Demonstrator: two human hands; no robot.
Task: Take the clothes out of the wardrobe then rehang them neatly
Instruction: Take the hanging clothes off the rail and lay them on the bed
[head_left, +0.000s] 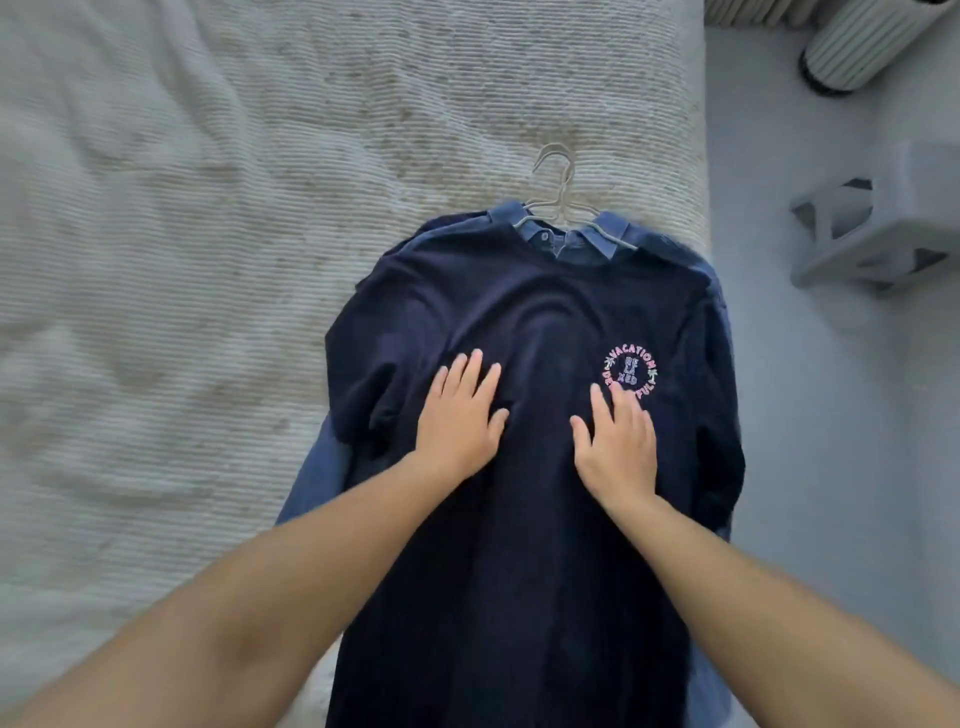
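A dark navy T-shirt (524, 322) with a round pink and blue print on the chest lies flat on the bed, on top of a lighter blue collared shirt (566, 241). Pale wire hangers (558, 182) stick out at the collars, hooks pointing away from me. My left hand (460, 421) rests flat on the T-shirt's chest with fingers spread. My right hand (618, 441) lies flat beside it, fingertips touching the lower edge of the print. Neither hand grips anything.
The clothes lie near the right edge of a bed with a ribbed cream cover (208, 260). To the right is grey floor with a grey stool or stand (878, 234) and a white ribbed cylinder (862, 47) at the top right.
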